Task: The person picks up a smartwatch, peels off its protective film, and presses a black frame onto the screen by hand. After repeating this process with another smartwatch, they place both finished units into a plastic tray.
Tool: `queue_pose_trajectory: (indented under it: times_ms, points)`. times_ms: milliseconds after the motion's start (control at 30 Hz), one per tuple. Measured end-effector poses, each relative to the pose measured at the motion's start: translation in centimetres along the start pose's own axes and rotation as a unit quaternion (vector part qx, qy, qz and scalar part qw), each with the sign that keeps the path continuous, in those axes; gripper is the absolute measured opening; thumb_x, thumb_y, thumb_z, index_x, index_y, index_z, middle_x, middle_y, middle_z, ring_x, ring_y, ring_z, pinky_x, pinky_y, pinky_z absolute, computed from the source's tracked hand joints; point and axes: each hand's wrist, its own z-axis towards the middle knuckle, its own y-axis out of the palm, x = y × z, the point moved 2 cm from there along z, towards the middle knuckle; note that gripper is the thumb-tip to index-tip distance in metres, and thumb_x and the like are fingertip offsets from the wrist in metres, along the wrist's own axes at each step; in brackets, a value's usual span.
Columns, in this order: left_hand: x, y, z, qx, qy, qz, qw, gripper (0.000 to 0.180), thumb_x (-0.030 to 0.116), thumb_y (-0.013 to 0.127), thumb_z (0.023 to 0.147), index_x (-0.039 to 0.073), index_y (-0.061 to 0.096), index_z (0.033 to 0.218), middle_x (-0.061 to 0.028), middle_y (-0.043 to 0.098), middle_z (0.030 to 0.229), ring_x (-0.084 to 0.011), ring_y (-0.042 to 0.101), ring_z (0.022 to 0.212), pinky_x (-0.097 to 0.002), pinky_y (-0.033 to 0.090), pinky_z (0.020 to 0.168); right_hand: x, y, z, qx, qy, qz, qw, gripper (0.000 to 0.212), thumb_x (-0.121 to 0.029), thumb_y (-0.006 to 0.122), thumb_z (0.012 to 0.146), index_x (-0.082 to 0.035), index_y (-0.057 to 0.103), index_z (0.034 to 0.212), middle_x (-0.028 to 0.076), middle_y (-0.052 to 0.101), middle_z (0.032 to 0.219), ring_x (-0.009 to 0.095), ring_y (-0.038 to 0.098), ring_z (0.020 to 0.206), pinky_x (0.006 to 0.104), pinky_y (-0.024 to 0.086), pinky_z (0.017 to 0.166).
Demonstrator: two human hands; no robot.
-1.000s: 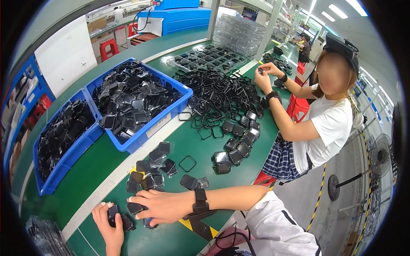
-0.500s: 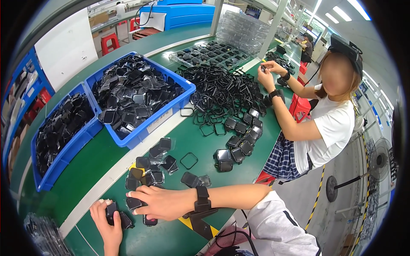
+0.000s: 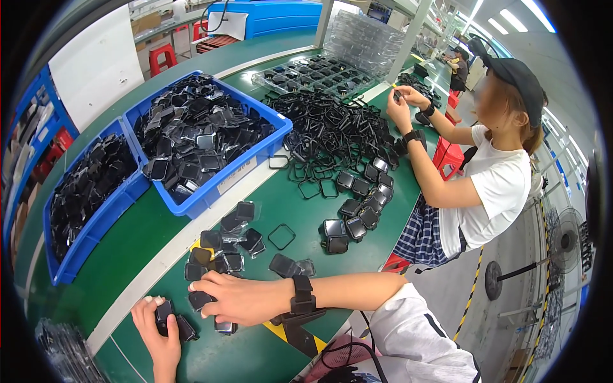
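At the near left of the green bench, my left hand (image 3: 157, 333) closes its thumb and fingers around a black square watch case (image 3: 164, 313). Touching that hand's thumb side is another dark case (image 3: 186, 329). Just to the right, my right hand (image 3: 239, 299) grips a glossy black watch case (image 3: 200, 300) between thumb and fingers. Partly under its palm sits a further square case (image 3: 225, 327). Beyond my right hand lies a loose group of black square pieces (image 3: 220, 241), some in clear film. A thin black square frame (image 3: 281, 236) rests beside them.
Two blue bins (image 3: 211, 203) full of dark square pieces stand at left. A heap of black frames (image 3: 332, 124), a row of watch cases (image 3: 357, 214) and a clear tray (image 3: 319, 76) lie farther off. To the right, a co-worker (image 3: 491, 172) handles a small dark piece.
Both my hands keep nearly the same place and grip, with the right hand's fingers shifted slightly. The co-worker's head has turned toward the piece in their hands.
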Motion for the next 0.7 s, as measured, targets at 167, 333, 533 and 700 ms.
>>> queue_pose_trajectory:
  times_ms: [167, 333, 533, 700]
  points:
    - [0.0, 0.1, 0.2, -0.009, 0.015, 0.009, 1.000, 0.032, 0.008, 0.057, 0.077, 0.000, 0.050, 0.108, -0.0172, 0.049, 0.111, -0.0357, 0.042, 0.111, -0.0444, 0.030, 0.098, 0.1, -0.5, -0.4, 0.033, -0.014, -0.010, 0.999, 0.020, -0.015, 0.067, 0.078, -0.003, 0.065, 0.095, 0.021, 0.039, 0.126, 0.036, 0.039, 0.114, 0.0413, 0.039, 0.094]
    - [-0.8, -0.1, -0.3, 0.019, 0.063, 0.006, 0.998, 0.033, 0.009, 0.060, 0.078, 0.000, 0.053, 0.109, -0.0169, 0.052, 0.110, -0.0354, 0.046, 0.109, -0.0427, 0.035, 0.096, 0.5, 0.2, 0.0, 0.063, -0.018, -0.007, 0.998, 0.019, -0.016, 0.069, 0.075, -0.005, 0.066, 0.090, 0.019, 0.042, 0.121, 0.034, 0.041, 0.107, 0.0397, 0.039, 0.091]
    - [0.2, -0.3, 0.4, 0.013, 0.101, 0.033, 0.994, 0.033, 0.018, 0.062, 0.088, -0.005, 0.055, 0.111, -0.0238, 0.054, 0.110, -0.0402, 0.049, 0.102, -0.0479, 0.039, 0.091, 0.9, 0.9, -0.2, 0.074, -0.045, -0.014, 0.996, 0.018, -0.018, 0.067, 0.076, -0.008, 0.066, 0.090, 0.017, 0.044, 0.112, 0.030, 0.040, 0.101, 0.0378, 0.038, 0.087]
    - [0.8, -0.4, 0.7, 0.011, 0.100, 0.051, 0.994, 0.032, 0.016, 0.062, 0.087, -0.006, 0.055, 0.109, -0.0244, 0.054, 0.109, -0.0405, 0.050, 0.100, -0.0478, 0.040, 0.090, 1.1, 0.5, 0.3, 0.080, -0.055, -0.032, 0.995, 0.017, -0.017, 0.064, 0.078, -0.008, 0.066, 0.093, 0.017, 0.046, 0.107, 0.031, 0.040, 0.100, 0.0373, 0.038, 0.084]
